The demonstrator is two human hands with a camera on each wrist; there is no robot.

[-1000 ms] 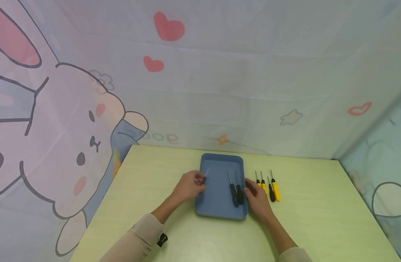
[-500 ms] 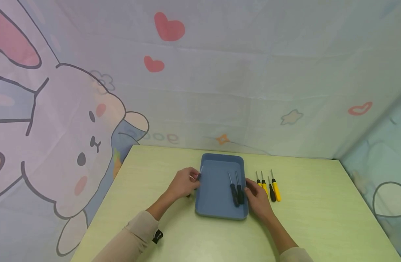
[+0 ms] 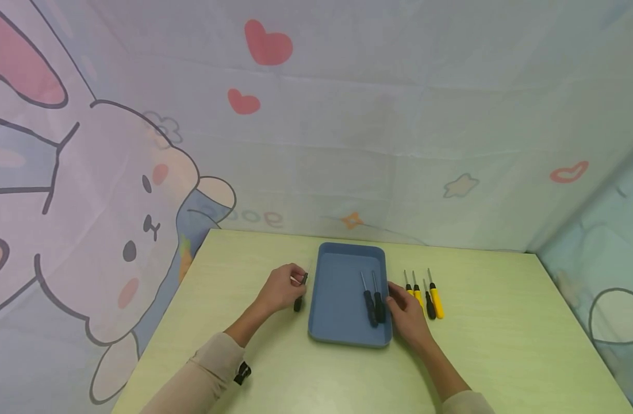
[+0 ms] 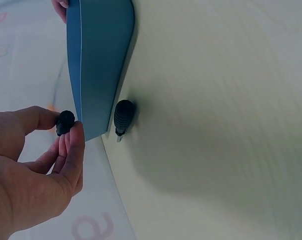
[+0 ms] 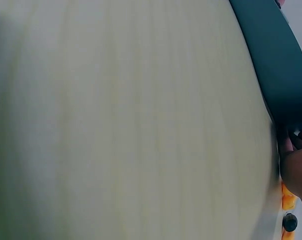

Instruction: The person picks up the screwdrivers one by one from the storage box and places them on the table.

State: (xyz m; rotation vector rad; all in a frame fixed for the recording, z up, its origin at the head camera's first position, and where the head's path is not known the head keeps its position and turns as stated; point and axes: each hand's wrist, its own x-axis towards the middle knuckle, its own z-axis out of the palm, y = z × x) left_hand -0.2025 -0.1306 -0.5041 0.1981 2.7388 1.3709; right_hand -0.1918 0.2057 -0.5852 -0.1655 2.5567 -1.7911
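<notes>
My left hand [image 3: 282, 287] pinches a small black-handled screwdriver [image 4: 65, 122] between thumb and fingers, above the table just left of the blue tray [image 3: 342, 333]. Below it, another black screwdriver [image 4: 124, 117] lies on the table along the tray's left wall. Fingers of my right hand [image 3: 406, 316] touch the outside of the tray's right wall; part of their grip is hidden. Inside the tray, toward its right side, lie two black screwdrivers [image 3: 370, 309] side by side, shafts pointing away.
Right of the tray, a row of yellow-handled screwdrivers [image 3: 437, 302] and one black screwdriver [image 3: 430, 307] lies on the pale table [image 3: 502, 345]. My right hand partly covers the nearest ones. A printed cloth [image 3: 347, 144] hangs behind the table's back edge.
My left hand has moved left with the screwdriver, from over the tray's left edge to over the table. The black screwdriver below has come into view. My right hand stays put.
</notes>
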